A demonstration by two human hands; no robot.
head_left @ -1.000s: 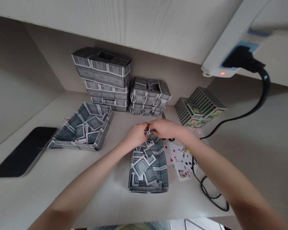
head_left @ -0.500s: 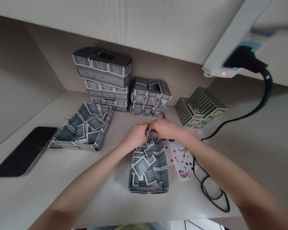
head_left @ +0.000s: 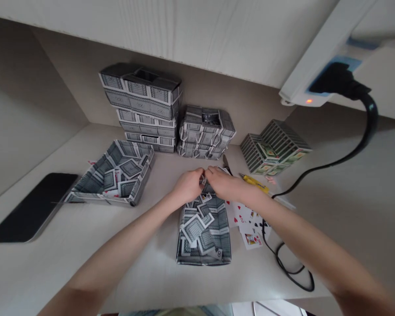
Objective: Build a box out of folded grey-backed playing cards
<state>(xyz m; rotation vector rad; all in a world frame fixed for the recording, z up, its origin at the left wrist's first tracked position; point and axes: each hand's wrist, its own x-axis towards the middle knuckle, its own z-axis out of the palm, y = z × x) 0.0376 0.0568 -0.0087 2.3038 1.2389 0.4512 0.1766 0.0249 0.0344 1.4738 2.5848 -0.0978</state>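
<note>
At the far end of a long open box [head_left: 225, 232] built of grey-backed playing cards, my two hands meet. My left hand [head_left: 189, 186] is closed, thumb and fingers pinching a small grey-patterned playing card [head_left: 202, 179]. Close against it, my right hand [head_left: 223, 181] is closed on the same card, its fingertips bent down and partly hidden. I cannot make out whether the card is joined to the box wall. Loose grey-backed cards [head_left: 194, 228] lie inside the box. Face-up cards [head_left: 250, 237] are spread to its right, partly under my right forearm.
A second card box [head_left: 145, 175] with loose cards stands left, beside a black phone [head_left: 33, 208]. Stacked card boxes [head_left: 145, 98], a smaller stack [head_left: 206, 136] and green-striped card packs [head_left: 276, 147] line the back. A yellow-handled tool [head_left: 255, 182] and black cable [head_left: 311, 276] are right.
My right hand has turned and lowered slightly, its fingers curling closer to the left. The right forearm has shifted, showing the yellow-handled tool. My left hand stays almost in place.
</note>
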